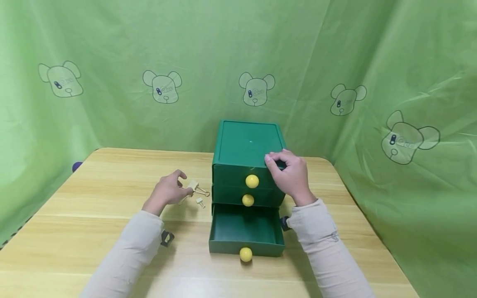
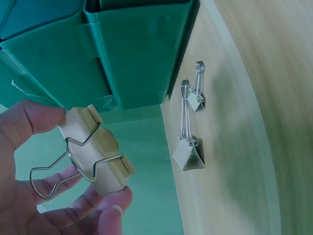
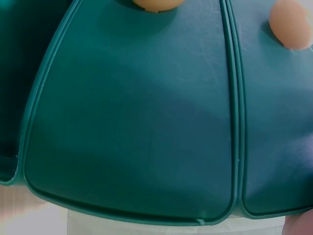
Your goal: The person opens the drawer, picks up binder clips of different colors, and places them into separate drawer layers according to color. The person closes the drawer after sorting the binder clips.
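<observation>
A large cream binder clip (image 2: 95,147) with wire handles is held between the thumb and fingertips of my left hand (image 1: 169,190). Just past that hand, a medium binder clip (image 2: 188,152) and a small binder clip (image 2: 196,101) lie on the table, left of a green drawer cabinet (image 1: 250,142). My right hand (image 1: 292,176), its fingers loosely bent, is at the cabinet's front right top corner. Only a sliver of it shows in the right wrist view. The bottom drawer (image 1: 246,225) is pulled out, with bare floor showing; the upper two are closed.
Round yellow knobs (image 1: 252,181) project from the drawer fronts. The cabinet stands on a wooden table (image 1: 93,231) with rounded far corners. A green curtain (image 1: 208,49) printed with bear heads hangs behind and at both sides.
</observation>
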The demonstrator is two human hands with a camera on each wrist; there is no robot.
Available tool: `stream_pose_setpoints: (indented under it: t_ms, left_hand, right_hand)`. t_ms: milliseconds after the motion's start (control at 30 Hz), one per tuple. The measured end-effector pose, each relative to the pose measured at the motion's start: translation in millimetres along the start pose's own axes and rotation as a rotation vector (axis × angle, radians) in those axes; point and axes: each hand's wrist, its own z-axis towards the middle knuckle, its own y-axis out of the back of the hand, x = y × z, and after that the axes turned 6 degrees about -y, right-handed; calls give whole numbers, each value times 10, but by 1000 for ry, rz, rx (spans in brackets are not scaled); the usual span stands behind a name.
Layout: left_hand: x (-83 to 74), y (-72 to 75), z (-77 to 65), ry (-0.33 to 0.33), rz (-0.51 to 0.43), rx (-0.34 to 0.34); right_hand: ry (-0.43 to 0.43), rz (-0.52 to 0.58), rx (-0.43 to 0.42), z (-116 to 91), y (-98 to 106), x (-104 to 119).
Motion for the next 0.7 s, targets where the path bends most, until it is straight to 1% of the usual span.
stream_pose_setpoints:
  t_ms: [400,700]
  left_hand:
    - [-117,4,-82,-47,2,20]
    - [-221,52,-138,-100,-1,37]
  right_hand:
    - [8,6,-13,-8,-10,-26]
    - [11,10,-14,-4,-14,-14]
